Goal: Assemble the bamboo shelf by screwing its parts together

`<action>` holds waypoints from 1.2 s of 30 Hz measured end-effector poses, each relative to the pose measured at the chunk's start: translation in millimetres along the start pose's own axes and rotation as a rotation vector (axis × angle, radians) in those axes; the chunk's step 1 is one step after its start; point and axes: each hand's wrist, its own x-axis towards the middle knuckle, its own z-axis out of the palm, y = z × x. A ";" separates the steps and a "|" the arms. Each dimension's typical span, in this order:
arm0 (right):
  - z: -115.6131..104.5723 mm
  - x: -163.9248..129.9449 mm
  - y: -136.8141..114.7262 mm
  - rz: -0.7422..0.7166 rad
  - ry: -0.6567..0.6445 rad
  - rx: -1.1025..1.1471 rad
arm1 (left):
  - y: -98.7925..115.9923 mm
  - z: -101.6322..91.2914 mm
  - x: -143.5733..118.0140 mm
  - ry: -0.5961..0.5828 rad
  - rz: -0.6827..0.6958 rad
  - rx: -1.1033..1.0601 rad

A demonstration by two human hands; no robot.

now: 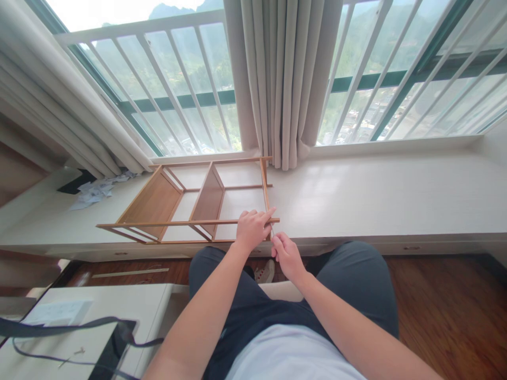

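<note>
Along the front edge of the window bench (376, 195), left of its middle, lies the wooden shelf frame (190, 203) on its side. We rest our left hand (251, 229) on the frame's near right corner, fingers curled over the front rail. Our right hand (287, 256) sits just beside it, fingertips pinched at that corner; what they pinch we cannot tell. Crumpled paper (97, 190) lies near the bench's back left corner.

We see grey curtains (283, 79) hanging at the middle of the railed window (178, 89). Crumpled paper (97, 190) lies at the left end of the white sill (376, 195). A dark strap (75, 330) crosses the low white table (150, 306).
</note>
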 end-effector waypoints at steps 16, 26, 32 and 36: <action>-1.0 -0.1 -2.6 -0.012 0.004 -0.022 | 1.5 -2.3 -0.4 -0.008 0.000 0.001; -0.5 1.1 -1.3 -0.016 -0.004 0.003 | 0.3 -1.0 -0.3 -0.016 -0.005 -0.009; -0.8 1.5 -1.0 -0.016 -0.002 0.004 | 0.1 0.6 -0.8 -0.006 -0.001 -0.007; -1.2 1.6 -1.3 -0.016 -0.006 -0.001 | 0.3 1.0 -0.8 -0.010 -0.003 -0.007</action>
